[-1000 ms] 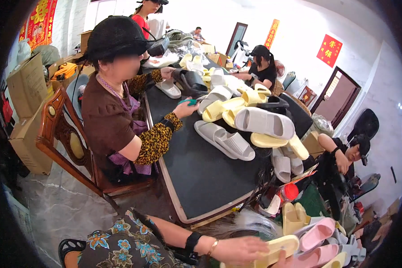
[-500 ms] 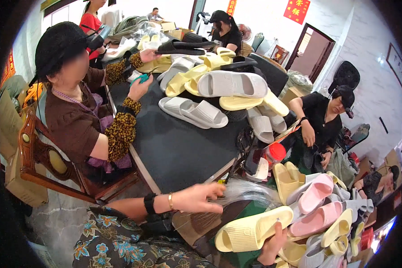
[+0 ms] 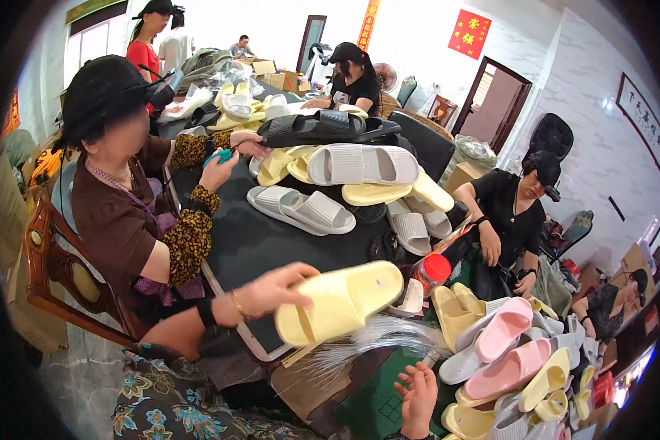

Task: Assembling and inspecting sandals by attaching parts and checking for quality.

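Black table [image 3: 264, 242], grey slippers [image 3: 301, 209], pink slippers [image 3: 502, 345]

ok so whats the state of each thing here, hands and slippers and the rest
left hand: gripping the yellow slipper's heel end
yellow slipper: held up over the table edge, sole up
right hand: open, empty, low by the plastic ties
plastic ties: loose bundle, fanned out
black table: piled with slippers
grey slipper pair: lying flat, side by side
red-capped jar: upright, capped
pink slippers: heaped with others

Floral clothing, black wristband, left hand [image 3: 271, 293] bracelet
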A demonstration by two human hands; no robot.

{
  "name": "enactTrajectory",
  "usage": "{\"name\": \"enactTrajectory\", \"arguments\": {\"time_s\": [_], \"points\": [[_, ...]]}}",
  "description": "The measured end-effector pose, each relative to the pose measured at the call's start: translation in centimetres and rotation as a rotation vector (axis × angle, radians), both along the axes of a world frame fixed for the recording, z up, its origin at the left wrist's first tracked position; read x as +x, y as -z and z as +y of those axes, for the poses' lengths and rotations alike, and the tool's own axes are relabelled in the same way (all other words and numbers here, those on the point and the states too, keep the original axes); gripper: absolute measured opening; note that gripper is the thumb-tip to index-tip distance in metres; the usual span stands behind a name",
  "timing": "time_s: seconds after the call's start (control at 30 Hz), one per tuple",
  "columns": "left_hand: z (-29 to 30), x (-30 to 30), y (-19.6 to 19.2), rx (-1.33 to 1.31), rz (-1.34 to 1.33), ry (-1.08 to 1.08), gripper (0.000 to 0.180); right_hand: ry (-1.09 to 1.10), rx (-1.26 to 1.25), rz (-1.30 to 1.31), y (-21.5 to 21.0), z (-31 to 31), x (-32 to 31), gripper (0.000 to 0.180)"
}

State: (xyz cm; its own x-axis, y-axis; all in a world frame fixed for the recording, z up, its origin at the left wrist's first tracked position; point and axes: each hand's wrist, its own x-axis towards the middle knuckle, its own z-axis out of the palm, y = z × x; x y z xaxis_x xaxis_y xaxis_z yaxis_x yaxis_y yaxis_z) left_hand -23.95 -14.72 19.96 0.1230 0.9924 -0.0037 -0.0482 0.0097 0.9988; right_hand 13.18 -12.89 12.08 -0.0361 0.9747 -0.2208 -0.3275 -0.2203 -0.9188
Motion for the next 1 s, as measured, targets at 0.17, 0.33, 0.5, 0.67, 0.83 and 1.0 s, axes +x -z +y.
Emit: {"name": "enactTrajectory", "arguments": {"time_s": [0.17,0.33,0.5,0.67,0.83,1.0], "points": [[2.3,-8.1,2.0,-0.119,0.242,-0.198,0.050,-0.192,-0.148,-0.191,4.3,-0.6,1.3,0.020],[7.9,-5.8,0.3,0.207,1.195,-0.405,0.044,-0.323,0.013,-0.484,4.8,-3.1,1.2,0.030],[17.7,-2.3,-2.6,0.369,1.493,-0.631,0.024,-0.297,0.230,-0.668,10.7,-1.9,2.8,0.026],[26.1,-1.0,1.8,0.496,1.744,-0.808,0.019,-0.138,0.381,-0.817,10.1,-2.4,1.6,0.023],[26.8,-4.0,3.1,0.520,1.852,-0.863,0.022,-0.160,0.430,-0.821,11.0,-2.3,1.4,0.021],[27.7,-3.0,1.6,0.754,1.822,-0.716,0.015,-0.126,0.322,-0.769,9.7,-3.1,1.7,0.020]]}}
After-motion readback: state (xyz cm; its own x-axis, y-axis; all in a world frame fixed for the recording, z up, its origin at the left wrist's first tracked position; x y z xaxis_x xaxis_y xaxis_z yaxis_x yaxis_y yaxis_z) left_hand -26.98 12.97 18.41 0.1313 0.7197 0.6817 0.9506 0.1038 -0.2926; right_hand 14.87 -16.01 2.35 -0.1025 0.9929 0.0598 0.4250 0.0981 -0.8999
